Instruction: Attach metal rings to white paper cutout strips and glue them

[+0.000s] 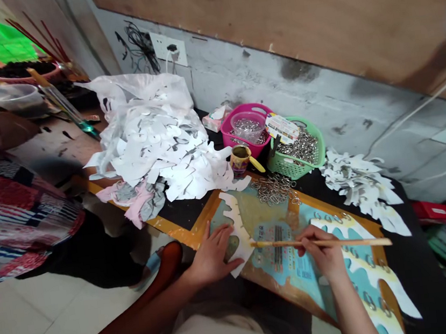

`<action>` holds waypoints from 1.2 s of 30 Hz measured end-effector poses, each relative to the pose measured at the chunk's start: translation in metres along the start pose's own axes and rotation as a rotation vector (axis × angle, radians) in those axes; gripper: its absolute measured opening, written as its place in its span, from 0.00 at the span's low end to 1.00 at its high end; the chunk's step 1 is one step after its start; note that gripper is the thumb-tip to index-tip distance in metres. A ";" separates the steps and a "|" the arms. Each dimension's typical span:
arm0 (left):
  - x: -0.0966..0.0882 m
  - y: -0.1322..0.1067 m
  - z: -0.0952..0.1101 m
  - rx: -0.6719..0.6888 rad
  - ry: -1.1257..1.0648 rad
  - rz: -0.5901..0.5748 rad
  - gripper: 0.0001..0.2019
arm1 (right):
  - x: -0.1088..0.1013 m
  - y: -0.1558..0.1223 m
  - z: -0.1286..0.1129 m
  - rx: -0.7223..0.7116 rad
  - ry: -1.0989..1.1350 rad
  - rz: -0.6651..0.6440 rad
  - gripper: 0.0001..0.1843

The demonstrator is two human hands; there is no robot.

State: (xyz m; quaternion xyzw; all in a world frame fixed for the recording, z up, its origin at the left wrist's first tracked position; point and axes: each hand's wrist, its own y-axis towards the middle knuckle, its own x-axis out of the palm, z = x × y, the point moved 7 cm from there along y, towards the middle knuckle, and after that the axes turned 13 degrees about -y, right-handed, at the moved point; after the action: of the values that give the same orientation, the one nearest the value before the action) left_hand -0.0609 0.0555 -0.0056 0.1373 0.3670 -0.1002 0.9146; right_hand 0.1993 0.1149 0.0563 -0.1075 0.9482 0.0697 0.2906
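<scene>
My left hand (215, 254) lies with fingers spread on the left edge of a white cut-out paper piece (234, 214) with a notched edge. A long wooden brush (350, 242) is held in my right hand (321, 252), fingers closed around its shaft. Its yellowish tip rests on or just over the right edge of the paper piece. Beneath lies a worn work board (269, 210) with a blue printed patch. To the right, several white cut-outs with yellowish edges carry metal rings (368, 301). A loose heap of metal rings (275, 189) sits beyond the paper piece.
A large pile of white paper cut-outs (163, 147) spills from a plastic bag. Behind the board stand a yellow-handled cup (240, 156), a pink basket (228, 125) and a green basket (294, 166). More cut-outs (356, 188) lie right. Another person (21, 213) is at left.
</scene>
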 end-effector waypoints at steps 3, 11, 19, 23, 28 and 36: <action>0.000 0.000 0.000 -0.004 -0.002 -0.001 0.35 | 0.002 -0.001 -0.001 -0.006 -0.044 0.000 0.12; 0.002 0.000 -0.001 0.000 -0.002 0.004 0.34 | -0.005 -0.012 -0.011 0.006 -0.145 0.093 0.14; 0.001 0.000 -0.002 0.007 -0.009 0.021 0.34 | -0.006 -0.016 -0.015 -0.010 -0.159 0.058 0.12; 0.002 -0.001 -0.003 0.014 -0.009 0.028 0.35 | 0.002 -0.016 -0.011 -0.033 -0.094 -0.045 0.13; 0.000 -0.001 -0.001 0.014 0.008 0.028 0.34 | 0.004 -0.015 -0.007 -0.019 -0.054 -0.022 0.14; 0.000 0.000 0.000 0.001 -0.001 0.015 0.35 | -0.001 -0.016 -0.007 -0.022 -0.062 0.049 0.12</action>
State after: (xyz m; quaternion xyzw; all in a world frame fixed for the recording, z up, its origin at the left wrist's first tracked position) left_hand -0.0607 0.0555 -0.0058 0.1404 0.3655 -0.0933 0.9154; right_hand 0.2003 0.0982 0.0619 -0.0852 0.9403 0.0905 0.3167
